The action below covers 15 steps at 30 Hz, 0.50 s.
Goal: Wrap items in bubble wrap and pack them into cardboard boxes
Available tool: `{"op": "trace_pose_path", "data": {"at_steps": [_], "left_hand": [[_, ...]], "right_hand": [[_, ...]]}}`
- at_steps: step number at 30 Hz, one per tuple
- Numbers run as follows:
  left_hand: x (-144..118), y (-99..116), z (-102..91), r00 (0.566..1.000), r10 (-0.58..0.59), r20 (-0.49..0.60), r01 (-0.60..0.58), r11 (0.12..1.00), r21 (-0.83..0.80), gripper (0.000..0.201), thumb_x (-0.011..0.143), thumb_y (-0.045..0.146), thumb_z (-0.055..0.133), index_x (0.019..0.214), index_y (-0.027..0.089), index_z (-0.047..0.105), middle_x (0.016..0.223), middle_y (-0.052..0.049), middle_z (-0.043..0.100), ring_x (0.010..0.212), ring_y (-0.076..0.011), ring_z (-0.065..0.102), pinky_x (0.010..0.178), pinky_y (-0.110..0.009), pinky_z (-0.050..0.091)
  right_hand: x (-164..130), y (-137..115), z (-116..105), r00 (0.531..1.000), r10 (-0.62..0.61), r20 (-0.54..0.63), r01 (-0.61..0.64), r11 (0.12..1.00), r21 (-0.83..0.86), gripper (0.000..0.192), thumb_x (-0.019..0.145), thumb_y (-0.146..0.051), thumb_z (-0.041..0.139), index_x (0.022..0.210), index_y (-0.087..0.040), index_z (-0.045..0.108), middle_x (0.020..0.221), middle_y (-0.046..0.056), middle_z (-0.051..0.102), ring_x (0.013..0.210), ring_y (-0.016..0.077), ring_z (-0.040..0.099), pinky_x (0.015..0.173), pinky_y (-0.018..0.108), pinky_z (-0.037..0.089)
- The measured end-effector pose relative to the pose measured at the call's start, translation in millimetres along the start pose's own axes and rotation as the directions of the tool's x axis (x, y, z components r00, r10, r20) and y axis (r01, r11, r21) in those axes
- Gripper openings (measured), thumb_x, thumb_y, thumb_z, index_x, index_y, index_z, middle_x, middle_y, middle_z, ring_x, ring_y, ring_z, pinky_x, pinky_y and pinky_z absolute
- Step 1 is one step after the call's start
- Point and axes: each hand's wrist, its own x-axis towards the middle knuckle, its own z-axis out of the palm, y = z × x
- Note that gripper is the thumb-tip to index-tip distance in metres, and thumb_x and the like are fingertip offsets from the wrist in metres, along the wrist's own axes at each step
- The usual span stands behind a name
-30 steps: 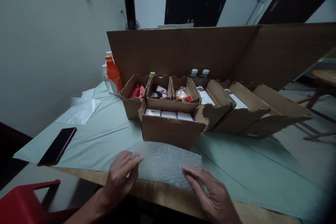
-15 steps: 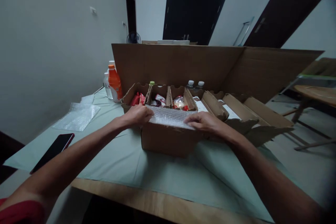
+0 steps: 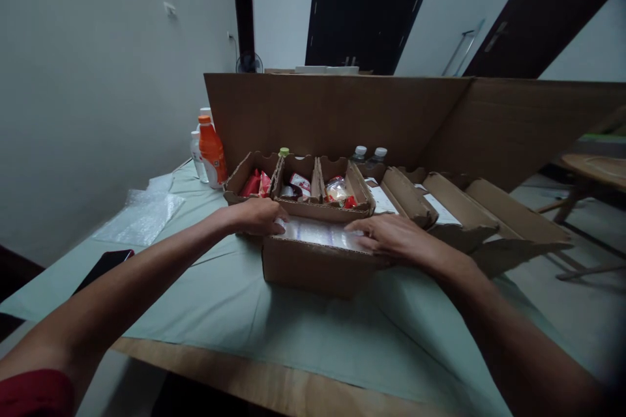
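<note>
A small open cardboard box [image 3: 313, 268] stands on the cloth-covered table in front of me. Bubble wrap [image 3: 317, 232] lies inside its top, below the rim. My left hand [image 3: 260, 216] is at the box's left end, its fingers closed on the wrap's left edge. At the right end, my right hand [image 3: 391, 233] pinches the other edge, thumb and fingers reaching over the rim. Whatever sits under the wrap is hidden. Just behind stand open cardboard bins; red packets [image 3: 257, 183] show in the leftmost one.
An orange bottle [image 3: 212, 151] and clear bottles stand at the left. Loose bubble wrap sheets [image 3: 139, 215] and a phone [image 3: 104, 268] lie on the left of the table. A tall cardboard panel [image 3: 323, 107] rises behind the bins. A wooden chair [image 3: 596, 168] is at right.
The bubble wrap has gone down from above the box into its top, with both hands on it. The view has shifted slightly.
</note>
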Motion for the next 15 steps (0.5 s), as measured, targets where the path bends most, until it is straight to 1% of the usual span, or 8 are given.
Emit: {"op": "trace_pose_path", "data": {"at_steps": [1,3,4,6,7,8,12,15], "left_hand": [[-7,0,0.0,0.999,0.0,-0.05,0.0,1.0,-0.001,0.032,0.084,0.023,0.061,0.112,0.027,0.074,0.099,-0.003,0.077,0.088,-0.0206,0.071,0.071,-0.024,0.047],[-28,1,5.6,0.964,-0.003,-0.266,-0.007,0.999,-0.038,0.032,0.089,0.027,0.058,0.119,0.025,0.07,0.109,-0.005,0.074,0.095,-0.0204,0.07,0.078,-0.026,0.05],[-41,1,12.1,0.908,-0.017,-0.419,-0.016,0.997,-0.074,0.032,0.092,0.029,0.056,0.12,0.024,0.069,0.112,-0.006,0.072,0.096,-0.0196,0.069,0.081,-0.026,0.051],[-69,3,32.9,0.733,-0.105,-0.672,-0.04,0.98,-0.196,0.032,0.096,0.031,0.051,0.122,0.022,0.066,0.118,-0.008,0.069,0.099,-0.0183,0.068,0.086,-0.028,0.053],[-81,3,46.6,0.644,-0.182,-0.743,-0.031,0.964,-0.263,0.031,0.097,0.033,0.052,0.122,0.022,0.066,0.117,-0.008,0.068,0.098,-0.0185,0.068,0.085,-0.029,0.054],[-91,4,61.8,0.614,-0.259,-0.746,-0.013,0.941,-0.338,0.034,0.096,0.035,0.054,0.126,0.022,0.063,0.12,-0.009,0.067,0.103,-0.0203,0.067,0.087,-0.031,0.055],[-96,9,119.1,0.703,-0.408,-0.583,-0.017,0.809,-0.588,0.073,0.091,0.047,0.061,0.154,0.022,0.033,0.154,-0.016,0.045,0.139,-0.0315,0.047,0.112,-0.049,0.042],[-70,13,141.2,0.745,-0.453,-0.49,-0.057,0.689,-0.722,0.093,0.087,0.056,0.063,0.159,0.018,0.018,0.164,-0.018,0.027,0.151,-0.0346,0.028,0.122,-0.051,0.029]], "right_hand": [[-8,1,-7,1.0,-0.013,0.018,0.014,0.997,-0.07,0.026,0.076,-0.022,0.062,0.095,-0.027,0.079,0.088,0.002,0.079,0.078,0.0226,0.073,0.069,0.032,0.052],[-31,6,-20,0.996,-0.007,-0.094,-0.012,0.979,-0.202,0.028,0.086,-0.028,0.056,0.104,-0.024,0.078,0.104,0.006,0.078,0.089,0.0271,0.073,0.077,0.039,0.053],[-45,10,-24,0.984,0.002,-0.18,-0.044,0.972,-0.229,0.03,0.089,-0.033,0.054,0.107,-0.024,0.077,0.108,0.008,0.078,0.092,0.0287,0.073,0.079,0.042,0.053],[-75,20,-24,0.945,0.061,-0.322,-0.118,0.98,-0.159,0.033,0.093,-0.044,0.053,0.108,-0.025,0.076,0.105,0.008,0.078,0.091,0.0297,0.074,0.078,0.044,0.054],[-88,24,-18,0.925,0.113,-0.363,-0.151,0.986,-0.078,0.036,0.093,-0.05,0.054,0.109,-0.026,0.075,0.103,0.008,0.078,0.089,0.0293,0.074,0.077,0.043,0.055],[-99,28,-8,0.907,0.17,-0.385,-0.177,0.984,0.018,0.04,0.091,-0.056,0.056,0.112,-0.027,0.073,0.102,0.008,0.078,0.088,0.0289,0.074,0.075,0.042,0.056],[-106,25,55,0.865,0.358,-0.352,-0.222,0.902,0.371,0.08,0.08,-0.07,0.061,0.142,-0.02,0.052,0.13,0.016,0.068,0.107,0.0304,0.07,0.081,0.04,0.059],[-85,11,97,0.873,0.4,-0.279,-0.225,0.837,0.498,0.081,0.081,-0.072,0.058,0.14,-0.018,0.054,0.128,0.016,0.068,0.111,0.0301,0.068,0.09,0.042,0.057]]}}
